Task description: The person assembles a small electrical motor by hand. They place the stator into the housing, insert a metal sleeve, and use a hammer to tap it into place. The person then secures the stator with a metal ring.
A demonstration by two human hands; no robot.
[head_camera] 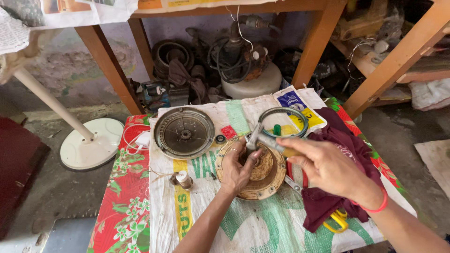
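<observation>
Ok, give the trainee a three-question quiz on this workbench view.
1. True or false: the left hand rests on the round winding part.
2. The right hand holds: A) scissors B) a hammer C) a cup
3. What round thing lies on the sack left of the winding part?

Key: 1 true. 2 B. 3 the metal cover plate.

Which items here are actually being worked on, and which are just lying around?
In use: left hand on round motor stator; right hand holding hammer.
Lying about: grey motor cover, metal ring, maroon cloth, yellow-handled scissors, small spool.
</observation>
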